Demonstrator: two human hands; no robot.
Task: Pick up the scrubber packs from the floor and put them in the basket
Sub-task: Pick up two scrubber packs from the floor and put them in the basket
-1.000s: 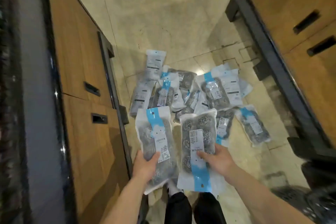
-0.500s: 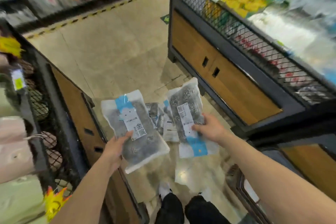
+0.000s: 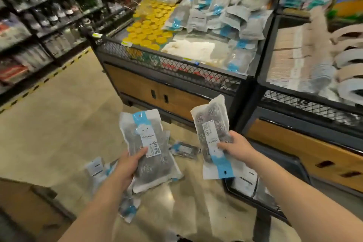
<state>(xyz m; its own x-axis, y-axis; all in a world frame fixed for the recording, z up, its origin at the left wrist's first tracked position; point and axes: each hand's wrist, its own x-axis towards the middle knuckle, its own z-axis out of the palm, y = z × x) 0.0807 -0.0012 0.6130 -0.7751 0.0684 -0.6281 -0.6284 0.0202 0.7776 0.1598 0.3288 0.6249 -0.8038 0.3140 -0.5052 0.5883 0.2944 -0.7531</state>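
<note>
My left hand [image 3: 128, 165] grips a clear scrubber pack [image 3: 149, 143] with a blue-and-white label, held upright in front of me. My right hand [image 3: 234, 146] grips a second scrubber pack [image 3: 211, 124], its blue end pointing down. Both packs hang above the floor. More scrubber packs [image 3: 183, 149] lie on the floor below and behind my hands. A black mesh display basket [image 3: 176, 65] stands ahead on a wooden cabinet, with several scrubber packs [image 3: 216, 15] piled in its right half.
Yellow-lidded goods [image 3: 149, 31] fill the basket's left half. A second mesh bin [image 3: 306, 102] with stacked wares stands to the right. A dark tray [image 3: 282, 165] sits low at the right. Dark shelving [image 3: 39, 25] lines the far left across the tiled aisle.
My head has lifted from the floor pile toward the display basket. Both hands have risen with their packs, away from the packs on the floor.
</note>
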